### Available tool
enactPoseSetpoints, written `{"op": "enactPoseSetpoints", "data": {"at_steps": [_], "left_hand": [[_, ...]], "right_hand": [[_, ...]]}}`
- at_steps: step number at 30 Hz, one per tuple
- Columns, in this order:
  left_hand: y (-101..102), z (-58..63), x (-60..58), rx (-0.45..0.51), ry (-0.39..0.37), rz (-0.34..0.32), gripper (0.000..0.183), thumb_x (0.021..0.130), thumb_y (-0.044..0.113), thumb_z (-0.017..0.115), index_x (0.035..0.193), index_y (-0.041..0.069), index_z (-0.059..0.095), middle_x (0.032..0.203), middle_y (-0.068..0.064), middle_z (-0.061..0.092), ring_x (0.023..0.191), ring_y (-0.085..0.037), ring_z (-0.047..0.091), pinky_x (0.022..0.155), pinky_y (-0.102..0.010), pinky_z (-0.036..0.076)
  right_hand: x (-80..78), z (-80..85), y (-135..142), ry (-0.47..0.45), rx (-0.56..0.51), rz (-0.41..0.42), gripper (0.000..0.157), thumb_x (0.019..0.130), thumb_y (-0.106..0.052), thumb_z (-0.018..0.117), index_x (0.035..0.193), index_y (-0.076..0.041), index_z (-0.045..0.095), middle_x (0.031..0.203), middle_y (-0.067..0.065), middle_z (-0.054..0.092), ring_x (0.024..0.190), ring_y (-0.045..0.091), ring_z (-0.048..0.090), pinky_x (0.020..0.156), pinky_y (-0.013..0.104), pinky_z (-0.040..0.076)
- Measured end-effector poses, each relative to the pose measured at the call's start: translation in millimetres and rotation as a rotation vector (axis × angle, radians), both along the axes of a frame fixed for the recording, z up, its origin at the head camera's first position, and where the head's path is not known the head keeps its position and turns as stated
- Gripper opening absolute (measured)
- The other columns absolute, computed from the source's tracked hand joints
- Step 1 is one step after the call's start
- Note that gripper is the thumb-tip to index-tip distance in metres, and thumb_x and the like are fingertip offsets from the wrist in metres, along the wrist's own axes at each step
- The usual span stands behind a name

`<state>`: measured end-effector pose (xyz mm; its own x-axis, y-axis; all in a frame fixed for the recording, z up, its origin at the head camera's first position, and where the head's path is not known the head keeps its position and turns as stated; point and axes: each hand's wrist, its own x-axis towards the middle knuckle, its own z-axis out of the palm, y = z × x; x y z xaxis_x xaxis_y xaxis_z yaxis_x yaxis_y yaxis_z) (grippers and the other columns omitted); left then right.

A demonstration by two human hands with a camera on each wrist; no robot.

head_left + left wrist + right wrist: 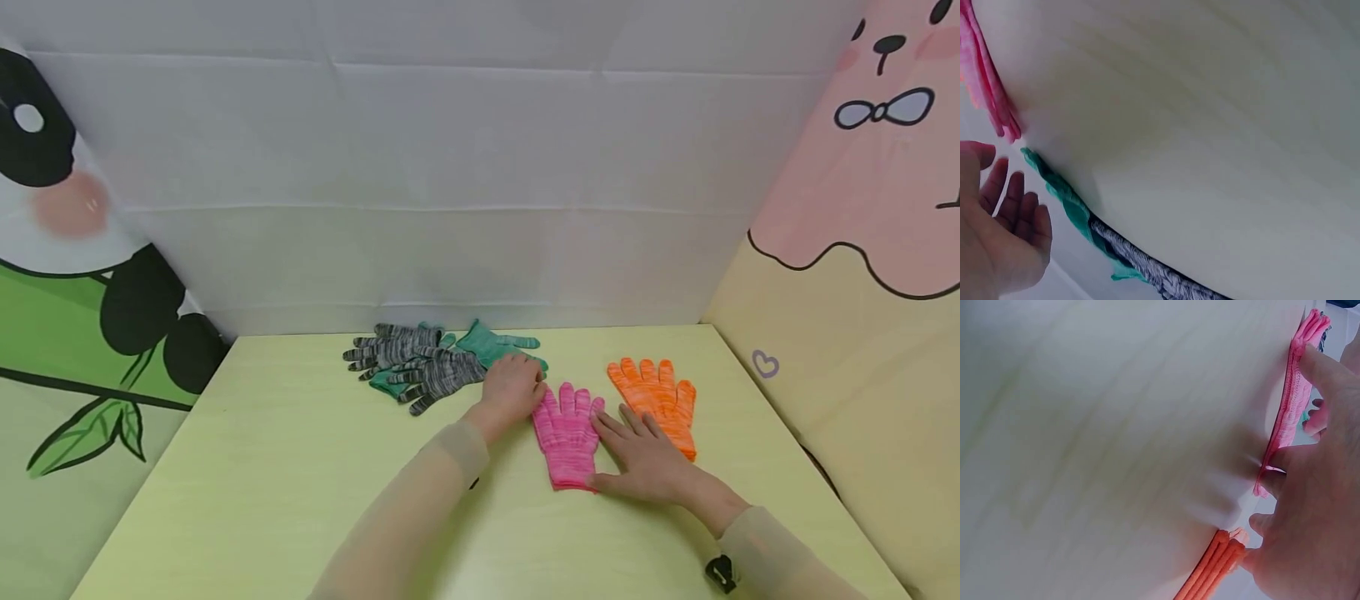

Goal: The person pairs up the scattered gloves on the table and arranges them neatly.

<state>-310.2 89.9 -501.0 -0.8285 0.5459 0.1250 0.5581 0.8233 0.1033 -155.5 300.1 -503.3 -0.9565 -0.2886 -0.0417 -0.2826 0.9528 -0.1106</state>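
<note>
left hand (513,390) loosely curled, empty | right hand (648,461) touched pink glove (567,435) | finger splay risked nudging orange glove (658,397) toward worktop's (247,467) right edge

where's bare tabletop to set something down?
Biggest patch: table left of the gray gloves and left arm. Also between left arm and right arm, near side of the pink glove, and a strip right of the orange glove. Crowded: back middle, where gray gloves overlap green gloves; left hand beside them, right hand between pink and orange gloves.
</note>
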Motion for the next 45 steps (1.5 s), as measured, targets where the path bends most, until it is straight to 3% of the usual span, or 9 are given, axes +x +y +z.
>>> {"op": "enactPoseSetpoints", "data": {"at_steps": [4, 9, 14, 19, 22, 27, 37, 41, 45], "left_hand": [[-12, 6.2, 4.8, -0.024, -0.053, -0.073, 0.021, 0.092, 0.040, 0.050, 0.089, 0.025, 0.065, 0.086, 0.007, 0.053, 0.086, -0.015, 0.046, 0.079, -0.034, 0.042], [-22, 3.4, 11.1, -0.047, -0.073, -0.144, 0.021, 0.089, 0.040, 0.054, 0.096, 0.031, 0.071, 0.087, 0.010, 0.053, 0.086, -0.014, 0.046, 0.073, -0.033, 0.042], [-26, -2.3, 14.4, 0.053, -0.116, -0.148, 0.013, 0.088, 0.037, 0.058, 0.088, 0.028, 0.068, 0.083, 0.012, 0.052, 0.084, -0.012, 0.045, 0.077, -0.031, 0.042], [-31, -1.5, 14.8, 0.226, -0.289, -0.130, 0.009, 0.088, 0.033, 0.058, 0.087, 0.025, 0.061, 0.080, 0.013, 0.056, 0.075, -0.008, 0.051, 0.072, -0.026, 0.045], [-35, 1.3, 14.5, 0.267, -0.353, -0.121, 0.007, 0.089, 0.030, 0.058, 0.090, 0.024, 0.059, 0.080, 0.012, 0.057, 0.069, -0.008, 0.051, 0.063, -0.025, 0.044], [-37, 3.6, 14.7, 0.188, -0.318, -0.118, 0.007, 0.089, 0.030, 0.061, 0.090, 0.024, 0.059, 0.079, 0.013, 0.057, 0.069, -0.007, 0.052, 0.062, -0.024, 0.044], [-34, 1.9, 22.9, 0.021, -0.084, -0.142, 0.010, 0.089, 0.032, 0.060, 0.093, 0.024, 0.066, 0.082, 0.013, 0.061, 0.078, -0.011, 0.054, 0.070, -0.027, 0.046], [-35, 2.6, 26.5, -0.038, 0.009, -0.225, 0.027, 0.092, 0.036, 0.055, 0.115, 0.024, 0.063, 0.105, 0.007, 0.060, 0.095, -0.015, 0.053, 0.083, -0.030, 0.045], [-34, 4.3, 34.4, -0.115, 0.055, -0.391, 0.044, 0.095, 0.043, 0.046, 0.137, 0.030, 0.046, 0.137, 0.003, 0.046, 0.124, -0.021, 0.040, 0.102, -0.039, 0.033]], "right_hand": [[-0.5, -1.4, 0, 0.001, 0.009, -0.006, 0.094, 0.076, -0.079, 0.039, 0.148, -0.020, 0.024, 0.152, -0.002, 0.022, 0.139, 0.034, 0.007, 0.108, 0.056, 0.006], [-2.0, -4.9, 0, 0.017, 0.010, -0.007, 0.094, 0.076, -0.079, 0.040, 0.148, -0.021, 0.025, 0.152, -0.002, 0.023, 0.139, 0.034, 0.008, 0.108, 0.056, 0.006], [-2.7, -6.1, 1, 0.025, 0.010, -0.004, 0.094, 0.076, -0.080, 0.039, 0.148, -0.021, 0.025, 0.152, -0.003, 0.023, 0.139, 0.033, 0.008, 0.108, 0.056, 0.006], [-2.4, -5.8, 1, 0.027, 0.008, 0.009, 0.094, 0.076, -0.079, 0.039, 0.148, -0.019, 0.026, 0.152, -0.002, 0.023, 0.139, 0.034, 0.008, 0.108, 0.057, 0.006], [-1.7, -4.6, 1, 0.023, 0.010, 0.006, 0.095, 0.076, -0.080, 0.039, 0.148, -0.020, 0.026, 0.152, -0.002, 0.022, 0.139, 0.034, 0.008, 0.108, 0.057, 0.006], [-1.2, -3.9, 2, 0.019, 0.007, -0.001, 0.095, 0.076, -0.080, 0.038, 0.148, -0.020, 0.025, 0.152, -0.002, 0.023, 0.139, 0.034, 0.008, 0.108, 0.057, 0.005], [-1.1, -4.2, 1, 0.024, 0.002, 0.012, 0.095, 0.076, -0.079, 0.038, 0.148, -0.019, 0.025, 0.152, -0.002, 0.023, 0.139, 0.034, 0.008, 0.108, 0.057, 0.005], [-0.5, -1.6, 1, 0.018, 0.001, 0.010, 0.095, 0.076, -0.079, 0.039, 0.148, -0.019, 0.026, 0.152, -0.001, 0.023, 0.139, 0.034, 0.008, 0.108, 0.057, 0.006], [-0.5, -0.1, 1, 0.012, 0.009, 0.007, 0.095, 0.076, -0.080, 0.039, 0.148, -0.019, 0.026, 0.152, -0.001, 0.023, 0.139, 0.034, 0.008, 0.108, 0.057, 0.006]]}}
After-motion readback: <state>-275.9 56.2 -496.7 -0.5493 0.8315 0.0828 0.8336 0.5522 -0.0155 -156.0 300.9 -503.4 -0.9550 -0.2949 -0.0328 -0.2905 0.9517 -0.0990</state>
